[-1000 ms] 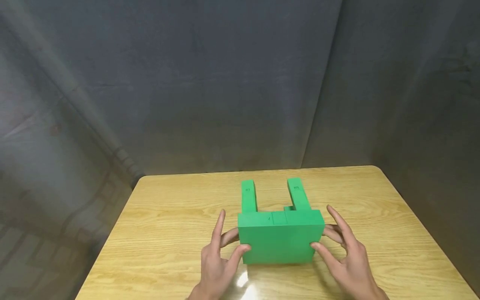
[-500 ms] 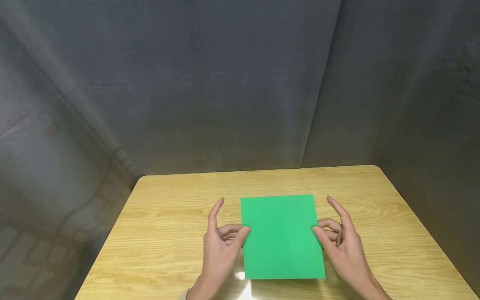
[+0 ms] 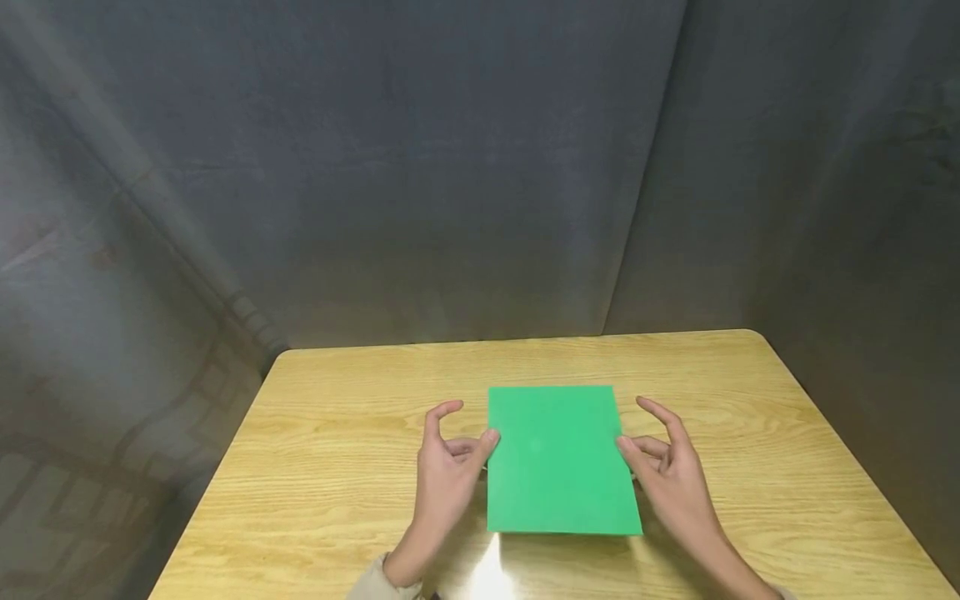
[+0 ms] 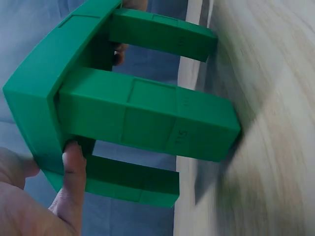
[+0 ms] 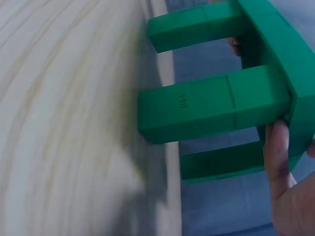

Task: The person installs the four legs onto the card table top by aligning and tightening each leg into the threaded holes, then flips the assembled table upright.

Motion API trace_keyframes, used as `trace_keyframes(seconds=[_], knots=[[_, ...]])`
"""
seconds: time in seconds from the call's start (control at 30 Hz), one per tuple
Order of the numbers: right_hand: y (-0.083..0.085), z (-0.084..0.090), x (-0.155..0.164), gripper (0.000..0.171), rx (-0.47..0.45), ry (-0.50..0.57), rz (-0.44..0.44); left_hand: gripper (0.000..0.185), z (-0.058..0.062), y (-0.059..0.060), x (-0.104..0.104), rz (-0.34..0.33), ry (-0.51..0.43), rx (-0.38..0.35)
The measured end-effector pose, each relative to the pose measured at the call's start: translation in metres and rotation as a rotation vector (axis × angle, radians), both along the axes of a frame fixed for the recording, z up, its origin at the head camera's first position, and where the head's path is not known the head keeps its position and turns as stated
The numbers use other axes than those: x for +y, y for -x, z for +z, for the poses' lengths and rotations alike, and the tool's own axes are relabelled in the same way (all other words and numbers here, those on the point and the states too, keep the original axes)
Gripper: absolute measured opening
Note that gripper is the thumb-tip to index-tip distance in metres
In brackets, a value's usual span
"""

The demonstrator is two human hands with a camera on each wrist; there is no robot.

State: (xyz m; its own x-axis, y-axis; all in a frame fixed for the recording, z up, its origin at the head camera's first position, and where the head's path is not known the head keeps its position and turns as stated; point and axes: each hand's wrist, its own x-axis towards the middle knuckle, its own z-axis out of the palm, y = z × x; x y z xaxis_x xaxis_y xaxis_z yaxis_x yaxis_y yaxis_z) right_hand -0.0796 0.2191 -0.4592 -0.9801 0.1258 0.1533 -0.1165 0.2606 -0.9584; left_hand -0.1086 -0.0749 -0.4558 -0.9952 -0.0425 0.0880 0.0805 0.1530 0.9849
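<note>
A small green stool (image 3: 558, 462) with a flat square seat is upright over the wooden table, seat up and legs down. My left hand (image 3: 441, 483) pinches the seat's left edge, thumb on top and fingers underneath, index finger raised off it. In the same way my right hand (image 3: 675, 483) pinches the right edge. The left wrist view shows a block-like leg (image 4: 152, 115) with small printed marks, its foot close to the tabletop. Another leg (image 5: 211, 105) in the right wrist view also reaches down to near the wood. From the head view the seat hides the legs.
The wood-grain table (image 3: 337, 433) has rounded far corners. Grey curtain-like sheets (image 3: 450, 167) hang behind it and along both sides. A bright light reflection lies on the table in front of the stool.
The stool has tipped from lying with its legs pointing away to standing seat up. Both hands turned with it, keeping their hold, and it has since come lower, toward the tabletop.
</note>
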Motion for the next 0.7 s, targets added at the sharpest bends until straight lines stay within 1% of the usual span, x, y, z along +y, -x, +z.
trace_keyframes(seconds=[0.2,0.43,0.6,0.7], knots=[[0.007,-0.005,0.000,0.062,-0.003,-0.022,0.001,0.069,-0.006,0.009,0.000,-0.019,-0.014,-0.047],[0.010,-0.007,0.000,0.061,-0.025,-0.017,0.010,0.067,-0.010,0.013,0.000,-0.014,-0.012,-0.064],[0.013,-0.009,0.001,0.055,-0.038,-0.011,0.009,0.063,-0.011,0.014,0.000,-0.034,0.012,-0.046],[0.012,-0.011,0.003,0.055,-0.010,-0.047,0.019,0.055,-0.014,0.015,-0.004,-0.069,0.037,0.004]])
